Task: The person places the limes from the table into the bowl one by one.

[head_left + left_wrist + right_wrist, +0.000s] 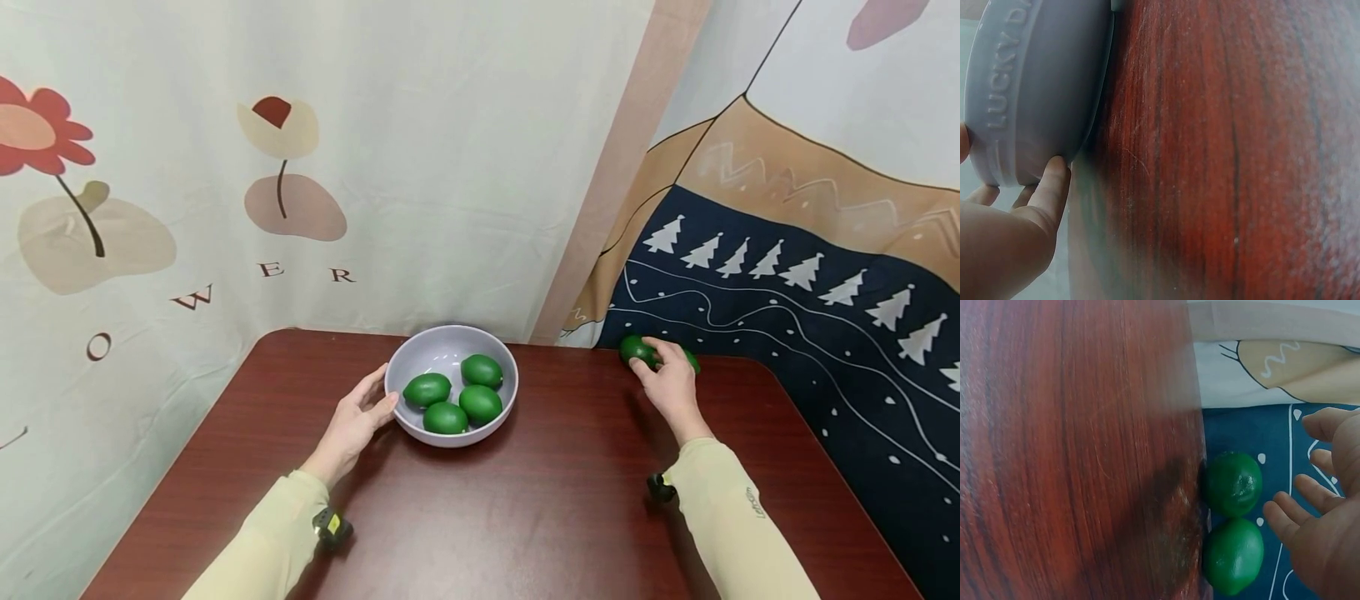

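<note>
On the dark red-brown table, a lavender-grey bowl point(441, 350) holds several green limes point(480, 404). My left hand point(358, 421) touches the bowl's left side, thumb at the rim and fingers point(1052, 181) spread against the outer wall. Raised lettering runs along that wall in the left wrist view. Near the far right edge of the table, my right hand point(670, 385) hovers over two more limes, one to the left point(634, 351) and one partly hidden behind the hand. In the right wrist view, its loosely bent fingers stand apart from the near lime point(1232, 484) and the other lime point(1234, 556).
A pale curtain point(450, 167) with printed flowers and letters hangs right behind the table point(555, 517). To the right hangs a dark blue cloth point(750, 300) with white trees. Small dark cameras sit on both wrists, over light yellow-green sleeves point(735, 517).
</note>
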`<state>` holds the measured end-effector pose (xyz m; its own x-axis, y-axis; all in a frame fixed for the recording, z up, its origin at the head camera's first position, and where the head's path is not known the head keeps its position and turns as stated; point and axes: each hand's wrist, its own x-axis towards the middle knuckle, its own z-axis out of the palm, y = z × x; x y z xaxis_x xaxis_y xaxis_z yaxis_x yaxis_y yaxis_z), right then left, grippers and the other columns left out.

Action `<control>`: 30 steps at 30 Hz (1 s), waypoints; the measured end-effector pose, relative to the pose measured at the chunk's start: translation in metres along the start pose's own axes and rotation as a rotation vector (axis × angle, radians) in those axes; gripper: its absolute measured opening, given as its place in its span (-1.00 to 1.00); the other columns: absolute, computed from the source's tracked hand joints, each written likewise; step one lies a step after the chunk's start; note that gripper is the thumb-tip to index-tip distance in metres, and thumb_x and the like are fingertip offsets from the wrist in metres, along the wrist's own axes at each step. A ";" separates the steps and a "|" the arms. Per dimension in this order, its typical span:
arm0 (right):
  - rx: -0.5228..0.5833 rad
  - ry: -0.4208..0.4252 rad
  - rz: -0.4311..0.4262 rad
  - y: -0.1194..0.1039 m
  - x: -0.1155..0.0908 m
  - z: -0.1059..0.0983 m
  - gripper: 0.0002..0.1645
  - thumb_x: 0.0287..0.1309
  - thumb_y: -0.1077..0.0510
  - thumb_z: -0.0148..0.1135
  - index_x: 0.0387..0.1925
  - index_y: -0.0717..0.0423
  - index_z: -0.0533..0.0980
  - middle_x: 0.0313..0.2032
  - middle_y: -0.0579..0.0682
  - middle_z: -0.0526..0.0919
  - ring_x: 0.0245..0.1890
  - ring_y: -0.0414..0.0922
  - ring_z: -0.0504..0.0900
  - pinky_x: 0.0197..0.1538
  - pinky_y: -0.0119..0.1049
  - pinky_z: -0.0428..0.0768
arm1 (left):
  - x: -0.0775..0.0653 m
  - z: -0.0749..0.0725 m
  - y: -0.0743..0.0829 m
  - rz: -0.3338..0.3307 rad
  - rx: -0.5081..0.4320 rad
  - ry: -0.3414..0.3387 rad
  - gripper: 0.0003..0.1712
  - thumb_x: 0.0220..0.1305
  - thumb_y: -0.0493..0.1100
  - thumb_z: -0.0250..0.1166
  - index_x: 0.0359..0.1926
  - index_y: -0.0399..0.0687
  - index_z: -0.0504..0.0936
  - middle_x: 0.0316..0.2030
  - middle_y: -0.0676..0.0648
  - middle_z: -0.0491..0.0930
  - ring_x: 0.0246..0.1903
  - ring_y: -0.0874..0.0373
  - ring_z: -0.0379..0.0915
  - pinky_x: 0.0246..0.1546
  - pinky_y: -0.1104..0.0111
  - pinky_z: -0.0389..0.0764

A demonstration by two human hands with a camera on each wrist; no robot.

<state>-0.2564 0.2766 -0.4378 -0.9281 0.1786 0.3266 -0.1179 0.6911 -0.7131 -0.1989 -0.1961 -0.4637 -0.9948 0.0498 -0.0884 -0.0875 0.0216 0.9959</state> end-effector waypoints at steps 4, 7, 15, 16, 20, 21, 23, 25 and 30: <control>-0.021 0.000 0.002 0.002 0.003 -0.001 -0.49 0.29 0.30 0.32 0.24 0.36 0.52 0.22 0.40 0.47 0.14 0.31 0.54 0.21 0.15 0.56 | 0.000 0.000 0.001 -0.004 0.002 -0.003 -0.27 0.55 -0.30 0.15 0.63 -0.12 0.11 0.53 -0.31 0.18 0.15 0.21 0.45 0.07 0.52 0.63; -0.046 -0.007 -0.001 0.004 0.004 -0.002 -0.48 0.28 0.29 0.32 0.25 0.36 0.51 0.21 0.40 0.47 0.13 0.31 0.53 0.21 0.15 0.53 | -0.001 -0.001 0.002 -0.006 0.005 -0.005 -0.27 0.56 -0.30 0.14 0.63 -0.11 0.10 0.54 -0.31 0.17 0.18 0.16 0.44 0.08 0.52 0.63; -0.101 -0.056 0.008 0.010 0.007 -0.003 -0.44 0.31 0.25 0.29 0.29 0.36 0.47 0.28 0.43 0.42 0.21 0.34 0.43 0.33 0.24 0.37 | -0.004 0.001 0.005 -0.011 0.007 -0.005 -0.27 0.57 -0.31 0.11 0.63 -0.12 0.08 0.54 -0.32 0.16 0.22 0.07 0.41 0.09 0.52 0.62; -0.107 -0.065 0.012 0.010 0.008 -0.003 -0.44 0.32 0.24 0.28 0.30 0.36 0.46 0.29 0.43 0.40 0.23 0.35 0.41 0.35 0.24 0.35 | -0.004 0.001 0.006 -0.013 0.006 -0.003 -0.27 0.57 -0.31 0.11 0.63 -0.12 0.09 0.54 -0.32 0.16 0.22 0.07 0.41 0.09 0.52 0.62; -0.131 -0.098 0.023 0.011 0.010 -0.004 -0.41 0.34 0.22 0.25 0.34 0.36 0.42 0.34 0.45 0.35 0.31 0.40 0.31 0.40 0.27 0.28 | -0.004 0.001 0.005 -0.018 0.001 0.001 -0.27 0.57 -0.32 0.12 0.63 -0.12 0.09 0.54 -0.32 0.17 0.26 -0.01 0.38 0.09 0.51 0.62; -0.136 -0.105 0.024 0.012 0.010 -0.003 -0.40 0.34 0.22 0.24 0.35 0.36 0.41 0.35 0.45 0.34 0.33 0.41 0.29 0.41 0.27 0.27 | -0.004 0.001 0.005 -0.019 0.001 0.001 -0.27 0.57 -0.32 0.11 0.63 -0.12 0.08 0.54 -0.32 0.16 0.27 -0.04 0.36 0.09 0.51 0.62; -0.146 -0.118 0.025 0.012 0.011 -0.003 -0.38 0.34 0.22 0.24 0.36 0.37 0.39 0.36 0.46 0.32 0.34 0.43 0.27 0.41 0.29 0.27 | -0.004 0.001 0.005 -0.020 -0.001 -0.002 -0.27 0.57 -0.32 0.11 0.63 -0.12 0.08 0.54 -0.33 0.15 0.30 -0.10 0.33 0.10 0.51 0.62; -0.158 -0.132 0.023 0.013 0.013 -0.002 -0.37 0.35 0.21 0.23 0.37 0.37 0.38 0.37 0.46 0.30 0.34 0.43 0.26 0.41 0.30 0.28 | -0.004 0.001 0.005 -0.022 -0.004 -0.003 -0.27 0.57 -0.32 0.11 0.63 -0.11 0.08 0.54 -0.32 0.15 0.32 -0.14 0.31 0.10 0.51 0.62; -0.198 -0.160 0.013 0.016 0.017 0.002 -0.35 0.36 0.21 0.22 0.40 0.38 0.35 0.39 0.47 0.26 0.36 0.43 0.24 0.40 0.33 0.29 | -0.004 0.001 0.006 -0.020 0.009 0.000 -0.27 0.57 -0.30 0.12 0.63 -0.09 0.09 0.54 -0.31 0.16 0.30 -0.10 0.33 0.09 0.52 0.61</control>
<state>-0.2752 0.2893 -0.4451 -0.9751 0.0858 0.2046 -0.0492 0.8158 -0.5763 -0.1952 -0.1954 -0.4579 -0.9929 0.0493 -0.1084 -0.1069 0.0313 0.9938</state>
